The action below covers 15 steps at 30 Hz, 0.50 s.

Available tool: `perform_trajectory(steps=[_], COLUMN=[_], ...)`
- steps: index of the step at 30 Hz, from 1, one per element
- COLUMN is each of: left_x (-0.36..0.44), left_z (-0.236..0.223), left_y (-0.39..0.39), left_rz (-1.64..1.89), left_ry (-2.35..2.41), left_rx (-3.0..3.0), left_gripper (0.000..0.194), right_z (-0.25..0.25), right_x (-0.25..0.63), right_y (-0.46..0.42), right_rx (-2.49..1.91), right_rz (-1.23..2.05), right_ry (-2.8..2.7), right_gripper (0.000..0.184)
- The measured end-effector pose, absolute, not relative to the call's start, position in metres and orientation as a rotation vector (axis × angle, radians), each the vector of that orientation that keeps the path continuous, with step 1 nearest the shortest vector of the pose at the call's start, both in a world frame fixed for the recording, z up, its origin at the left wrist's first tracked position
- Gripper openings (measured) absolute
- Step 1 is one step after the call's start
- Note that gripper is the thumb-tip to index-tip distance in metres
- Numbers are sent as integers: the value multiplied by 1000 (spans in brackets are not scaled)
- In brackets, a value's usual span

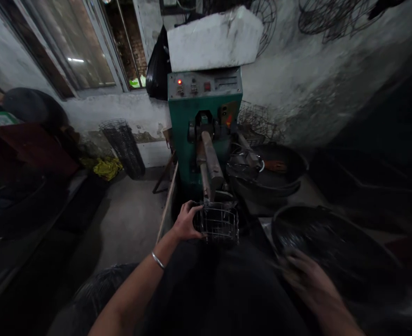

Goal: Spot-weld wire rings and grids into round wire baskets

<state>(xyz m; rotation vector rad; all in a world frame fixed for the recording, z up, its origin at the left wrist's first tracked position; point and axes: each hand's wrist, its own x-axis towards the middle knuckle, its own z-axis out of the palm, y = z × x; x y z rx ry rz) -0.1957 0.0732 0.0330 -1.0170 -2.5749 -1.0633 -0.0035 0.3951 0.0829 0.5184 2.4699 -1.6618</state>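
Observation:
My left hand (186,223) is closed on the left side of a small wire basket (223,224), with the thumb below and the fingers along its upper rim. The basket is tilted just below the electrode arms (211,168) of a green spot welding machine (183,140). A silver bangle (157,260) circles my left wrist. To the right, my right hand (302,270) is at the near edge of a wide black basin (331,238). Motion smears its fingers, so whether it holds anything cannot be made out. The basin's contents are dark and blurred.
A second black pan (282,163) holding an orange-brown piece stands right of the machine. A white foam block (214,39) rests on the machine's top. A wire mesh roll (123,149) leans on the wall at left, beside a yellow bag (108,168). Dark plastic lies at lower left.

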Motion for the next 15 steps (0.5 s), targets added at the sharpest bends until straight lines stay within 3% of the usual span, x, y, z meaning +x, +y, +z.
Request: perform_trajectory(steps=[2,4,10,12,15], left_x=[-193,-191,-190,-190,-190], left_z=[35,38,33,28,22], left_y=[77,77,72,72,74], left_rz=[-1035,-1008,-970,-946,-922], left_ry=[-2610,-2656,-2669,-2645,-2603], left_rx=[-1000,-979,-964,-977,-995], left_gripper=[109,110,110,111,110], right_z=[86,93,107,106,107], right_x=[-37,-66,-94,-95,-101], right_y=[367,335,289,289,291], right_rx=[337,8,-402,-474,-489], right_rz=[-1962,-1914,-756,-599,-492], right_ry=[2215,2149,2647,2680,2698], right_gripper=[55,66,87,79,47])
